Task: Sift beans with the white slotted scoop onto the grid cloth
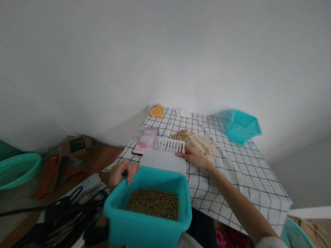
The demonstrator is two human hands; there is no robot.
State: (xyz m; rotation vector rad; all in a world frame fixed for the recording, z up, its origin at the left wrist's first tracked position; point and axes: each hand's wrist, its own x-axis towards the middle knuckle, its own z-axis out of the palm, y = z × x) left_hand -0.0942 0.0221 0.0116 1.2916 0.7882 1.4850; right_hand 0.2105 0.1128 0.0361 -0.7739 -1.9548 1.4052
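Observation:
A turquoise plastic tub (144,220) holding small green-brown beans (154,203) is held up at the near table edge. My left hand (123,172) grips its far left rim, fingers curled over the edge. My right hand (192,155) reaches forward and holds the right side of a white slotted plastic tray (162,159) that lies on the checked tablecloth (232,172) just beyond the tub. A loose pile of beans (193,139) lies on the cloth right behind my right hand.
A second turquoise tub (243,126) stands at the table's far right. An orange cloth (156,111) and a white scrap (183,112) lie by the wall. A pink phone (141,148) lies left of the tray. A green basin (18,168) and dark cables (67,210) are on the left.

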